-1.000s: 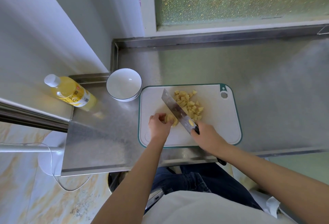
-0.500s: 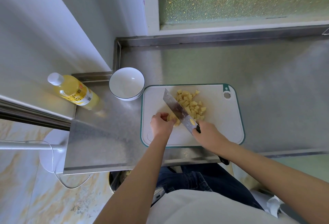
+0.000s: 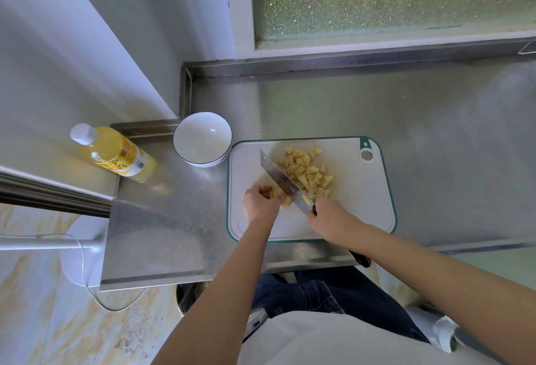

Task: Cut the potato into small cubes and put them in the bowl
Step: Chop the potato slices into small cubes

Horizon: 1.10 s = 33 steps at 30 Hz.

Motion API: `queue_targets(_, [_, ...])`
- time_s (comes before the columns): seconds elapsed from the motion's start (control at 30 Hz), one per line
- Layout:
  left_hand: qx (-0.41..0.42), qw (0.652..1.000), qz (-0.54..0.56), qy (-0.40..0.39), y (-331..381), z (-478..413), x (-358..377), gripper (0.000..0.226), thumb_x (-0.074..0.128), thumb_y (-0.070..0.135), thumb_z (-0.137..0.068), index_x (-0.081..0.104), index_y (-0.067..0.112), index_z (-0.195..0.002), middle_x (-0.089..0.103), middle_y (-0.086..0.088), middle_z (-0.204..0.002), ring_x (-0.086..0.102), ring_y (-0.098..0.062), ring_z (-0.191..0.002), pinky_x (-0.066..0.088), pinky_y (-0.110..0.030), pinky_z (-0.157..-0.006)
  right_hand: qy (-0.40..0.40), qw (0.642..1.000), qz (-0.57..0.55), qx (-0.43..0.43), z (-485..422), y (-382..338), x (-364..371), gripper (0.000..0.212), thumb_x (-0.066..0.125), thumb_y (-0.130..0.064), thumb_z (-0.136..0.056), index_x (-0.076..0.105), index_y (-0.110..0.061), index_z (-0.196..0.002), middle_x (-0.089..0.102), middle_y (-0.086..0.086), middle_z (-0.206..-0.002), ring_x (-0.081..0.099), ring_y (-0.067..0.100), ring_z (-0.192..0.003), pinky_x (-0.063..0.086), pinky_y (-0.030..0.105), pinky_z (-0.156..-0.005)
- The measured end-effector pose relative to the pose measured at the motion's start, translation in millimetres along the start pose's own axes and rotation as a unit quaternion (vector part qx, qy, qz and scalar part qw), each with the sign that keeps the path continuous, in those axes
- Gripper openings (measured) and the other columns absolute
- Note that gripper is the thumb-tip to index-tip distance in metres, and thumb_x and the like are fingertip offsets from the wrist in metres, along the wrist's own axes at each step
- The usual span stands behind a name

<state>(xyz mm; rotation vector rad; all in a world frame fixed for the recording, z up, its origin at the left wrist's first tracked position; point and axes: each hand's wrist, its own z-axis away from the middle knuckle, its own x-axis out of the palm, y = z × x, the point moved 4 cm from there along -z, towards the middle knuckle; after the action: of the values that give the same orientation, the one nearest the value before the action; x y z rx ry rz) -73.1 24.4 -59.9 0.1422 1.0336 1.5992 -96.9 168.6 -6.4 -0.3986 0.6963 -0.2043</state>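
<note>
A white cutting board (image 3: pixel 356 205) with a green rim lies on the steel counter. A heap of yellow potato cubes (image 3: pixel 309 171) sits on its far middle. My left hand (image 3: pixel 258 205) pins the uncut potato strips (image 3: pixel 280 195) at the board's left. My right hand (image 3: pixel 333 219) grips the handle of a cleaver (image 3: pixel 282 180), whose blade runs diagonally between the strips and the cube heap. The white bowl (image 3: pixel 203 139) stands empty just off the board's far-left corner.
A yellow bottle (image 3: pixel 113 155) with a white cap stands on the counter's left ledge. The steel counter (image 3: pixel 435 132) stretches right and back to a raised rim and a frosted window. A white cable (image 3: pixel 84 271) hangs below the counter's left edge.
The blade has stayed at about the same place on the strips under my left hand. Both hands keep their grips; the cube heap looks unchanged.
</note>
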Motion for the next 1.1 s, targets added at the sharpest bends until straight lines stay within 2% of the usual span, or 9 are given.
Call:
queue_targets(0.27, [0.005,1.0,-0.007,0.003,-0.9,-1.4,0.7,0.036,0.075,0.009,-0.073,0.064,0.008,-0.108,0.061,-0.004,-0.097,0.055,-0.016,-0.085,0.044,-0.023,-0.073,0.018,1.0,0.001,-0.017,-2.1,2.8,10.7,0.012,0.037,-0.014,-0.097,0.037,-0.007,-0.087,0.038,-0.001,-0.064,0.037,0.01,-0.055,0.024,0.021,-0.046])
queue_targets(0.37, [0.005,1.0,-0.008,0.003,-1.2,-1.6,1.2,0.036,0.075,0.009,-0.073,0.063,0.009,-0.107,0.061,-0.004,-0.098,0.055,-0.016,-0.085,0.044,-0.023,-0.071,0.03,0.999,0.003,-0.038,-0.8,3.4,14.8,0.01,0.037,-0.013,-0.098,0.036,-0.009,-0.089,0.037,-0.002,-0.063,0.04,0.017,-0.058,0.024,0.022,-0.046])
queue_targets(0.5, [0.001,1.0,-0.002,0.004,-2.6,-2.0,2.5,0.035,0.074,0.009,-0.075,0.062,0.01,-0.108,0.062,-0.004,-0.1,0.055,-0.015,-0.084,0.043,-0.023,-0.069,0.032,0.999,-0.008,-0.041,-2.0,6.5,14.6,0.009,0.038,-0.014,-0.097,0.038,-0.009,-0.09,0.042,0.0,-0.068,0.045,0.023,-0.072,0.031,0.027,-0.064])
queue_targets(0.63, [0.014,1.0,-0.004,0.008,-3.9,-1.4,2.1,0.034,0.074,0.011,-0.075,0.062,0.01,-0.107,0.062,-0.005,-0.102,0.056,-0.016,-0.085,0.045,-0.023,-0.07,0.035,0.998,-0.018,-0.04,-3.2,8.5,14.4,0.009,0.038,-0.014,-0.097,0.04,-0.008,-0.09,0.048,0.009,-0.081,0.045,0.025,-0.074,0.032,0.028,-0.067])
queue_targets(0.87, [0.048,0.999,-0.01,0.001,-3.4,2.9,0.0,0.035,0.074,0.016,-0.076,0.057,0.012,-0.106,0.06,-0.007,-0.105,0.056,-0.017,-0.085,0.045,-0.024,-0.069,0.044,0.998,-0.04,-0.037,-8.3,16.3,15.5,0.022,0.04,-0.015,-0.095,0.051,0.002,-0.103,0.055,0.013,-0.084,0.049,0.027,-0.072,0.037,0.03,-0.065])
queue_targets(0.97, [0.061,0.998,-0.014,0.005,-5.1,5.6,-1.1,0.033,0.071,0.019,-0.079,0.057,0.01,-0.108,0.06,-0.006,-0.104,0.054,-0.014,-0.082,0.039,-0.017,-0.063,0.035,0.998,-0.047,-0.036,-9.0,16.8,14.3,0.017,0.04,-0.016,-0.095,0.049,-0.001,-0.094,0.051,0.009,-0.077,0.046,0.023,-0.068,0.033,0.028,-0.054])
queue_targets(1.1, [0.045,0.999,-0.006,0.025,-8.0,9.5,-3.1,0.03,0.069,0.017,-0.081,0.06,0.007,-0.108,0.06,-0.002,-0.093,0.054,-0.014,-0.082,0.042,-0.022,-0.068,0.046,0.997,-0.038,-0.04,-7.3,14.3,6.5,0.018,0.04,-0.016,-0.095,0.04,-0.01,-0.078,0.043,0.001,-0.065,0.041,0.018,-0.059,0.028,0.022,-0.048])
